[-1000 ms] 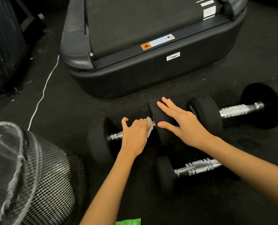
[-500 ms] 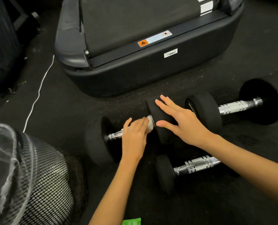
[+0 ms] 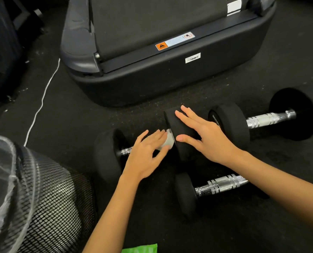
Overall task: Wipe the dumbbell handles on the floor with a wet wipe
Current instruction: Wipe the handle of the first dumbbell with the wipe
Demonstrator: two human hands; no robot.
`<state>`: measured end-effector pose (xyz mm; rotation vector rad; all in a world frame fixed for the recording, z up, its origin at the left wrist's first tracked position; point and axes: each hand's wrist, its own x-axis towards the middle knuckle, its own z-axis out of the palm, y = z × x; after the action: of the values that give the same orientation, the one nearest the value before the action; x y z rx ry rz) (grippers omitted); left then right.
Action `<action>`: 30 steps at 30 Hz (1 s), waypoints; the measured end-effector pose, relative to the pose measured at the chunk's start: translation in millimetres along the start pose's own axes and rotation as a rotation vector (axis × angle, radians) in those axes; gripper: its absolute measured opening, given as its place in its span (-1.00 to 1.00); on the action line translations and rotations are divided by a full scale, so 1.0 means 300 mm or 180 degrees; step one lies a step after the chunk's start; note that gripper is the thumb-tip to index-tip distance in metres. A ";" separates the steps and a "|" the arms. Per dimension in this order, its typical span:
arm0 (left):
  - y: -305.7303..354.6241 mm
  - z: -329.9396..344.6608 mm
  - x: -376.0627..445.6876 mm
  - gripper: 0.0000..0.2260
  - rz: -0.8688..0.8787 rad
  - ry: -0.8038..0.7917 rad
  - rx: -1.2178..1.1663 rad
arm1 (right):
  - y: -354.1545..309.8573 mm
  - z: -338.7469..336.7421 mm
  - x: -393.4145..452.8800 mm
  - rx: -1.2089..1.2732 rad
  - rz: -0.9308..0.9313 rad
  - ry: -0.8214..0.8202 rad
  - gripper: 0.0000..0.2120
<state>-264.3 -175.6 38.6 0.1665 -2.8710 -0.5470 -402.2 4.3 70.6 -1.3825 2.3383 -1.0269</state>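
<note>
The left hand (image 3: pixel 144 157), fingers nearly straight, pressed a white wet wipe (image 3: pixel 168 141) onto the left dumbbell's handle (image 3: pixel 125 151), beside its right head (image 3: pixel 175 123). The right hand (image 3: pixel 206 139) lay flat and open on that head, on the dark floor (image 3: pixel 78 115).

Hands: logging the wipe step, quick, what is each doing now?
Left hand: open, fingers pressing the wet wipe on the handle.
Right hand: open, flat on the dumbbell head.

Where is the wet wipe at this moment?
Head view, centre: the wet wipe lies under the fingers of the left hand on the dumbbell handle, right against the black weight head that the right hand rests on.
</note>
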 end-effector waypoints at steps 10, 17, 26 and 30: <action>0.020 0.067 0.041 -0.71 -0.0312 0.0638 0.0160 | -0.008 -0.004 0.006 0.0085 0.0037 0.0009 -0.31; 0.035 0.071 0.032 -0.69 -0.0409 0.0478 0.0374 | -0.010 -0.005 0.003 0.0103 0.0056 0.0000 -0.31; 0.059 0.073 0.057 -0.78 -0.0645 0.0687 0.0127 | -0.003 -0.005 0.012 0.0193 0.0079 0.0033 -0.31; 0.054 0.062 0.040 -0.70 -0.0308 0.0472 0.0424 | -0.001 -0.004 0.007 0.0291 0.0093 0.0030 -0.31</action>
<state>-281.5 -155.8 30.1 0.3538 -2.7650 -0.3441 -403.9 3.0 72.1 -1.3092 2.2807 -1.1193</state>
